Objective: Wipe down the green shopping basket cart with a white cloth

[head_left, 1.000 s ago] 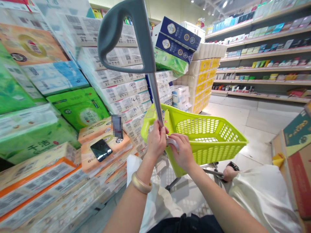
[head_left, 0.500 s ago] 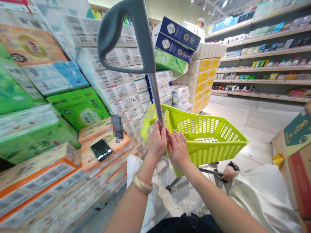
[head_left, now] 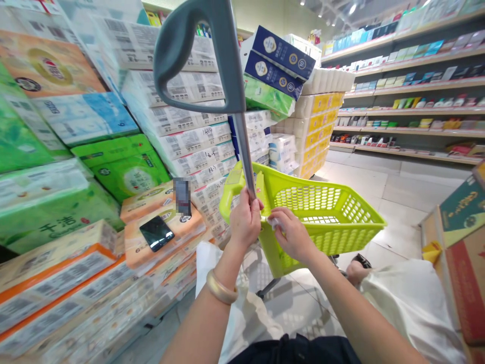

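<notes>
A lime-green wheeled shopping basket (head_left: 341,222) stands on the floor in front of me. Its grey pull handle (head_left: 204,55) rises toward the camera on a metal rod (head_left: 242,151). My left hand (head_left: 245,222) is wrapped round the lower end of that rod, a gold bangle on the wrist. My right hand (head_left: 291,235) pinches a small white wipe or cloth (head_left: 273,221) against the basket's near rim, just right of the rod.
Stacked tissue packs (head_left: 125,169) fill the left side, with a black phone (head_left: 156,233) lying on an orange pack. More tissue stacks (head_left: 314,116) and store shelves (head_left: 409,101) stand behind. Cardboard boxes (head_left: 462,237) are at the right. Tiled floor lies beyond the basket.
My right hand has shifted along the basket's near rim beside the rod, first left and up, then right again, with the white wipe showing in its fingers. My left hand stayed on the rod.
</notes>
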`<state>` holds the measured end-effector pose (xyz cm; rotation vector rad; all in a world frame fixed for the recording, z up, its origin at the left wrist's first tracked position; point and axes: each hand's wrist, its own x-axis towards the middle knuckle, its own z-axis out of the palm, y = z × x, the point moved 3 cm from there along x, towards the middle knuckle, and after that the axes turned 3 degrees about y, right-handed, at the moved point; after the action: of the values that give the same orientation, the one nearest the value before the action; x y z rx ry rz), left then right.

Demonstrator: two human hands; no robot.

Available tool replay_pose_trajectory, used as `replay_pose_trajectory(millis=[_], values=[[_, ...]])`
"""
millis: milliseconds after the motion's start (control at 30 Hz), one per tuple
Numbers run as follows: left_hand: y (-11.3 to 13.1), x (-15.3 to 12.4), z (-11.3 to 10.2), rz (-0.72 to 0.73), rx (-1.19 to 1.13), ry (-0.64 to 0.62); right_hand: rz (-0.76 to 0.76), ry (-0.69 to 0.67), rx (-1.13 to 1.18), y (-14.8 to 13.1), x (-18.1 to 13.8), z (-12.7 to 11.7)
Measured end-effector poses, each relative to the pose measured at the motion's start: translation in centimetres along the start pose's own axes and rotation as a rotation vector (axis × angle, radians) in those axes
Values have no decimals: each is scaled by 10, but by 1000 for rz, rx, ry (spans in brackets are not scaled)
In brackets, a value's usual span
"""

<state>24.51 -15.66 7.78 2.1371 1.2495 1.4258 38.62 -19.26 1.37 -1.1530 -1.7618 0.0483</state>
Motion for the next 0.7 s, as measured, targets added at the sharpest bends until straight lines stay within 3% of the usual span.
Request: replay_pose_trajectory(millis=[233, 500, 700], values=[[1, 0, 0, -13, 43, -14, 140, 151, -193, 21, -17, 7], [0, 0, 1, -18, 55, 9, -10, 91, -184, -24, 0, 35], [3, -1, 0, -5, 58, 6, 125, 175, -321, 5, -23, 20]])
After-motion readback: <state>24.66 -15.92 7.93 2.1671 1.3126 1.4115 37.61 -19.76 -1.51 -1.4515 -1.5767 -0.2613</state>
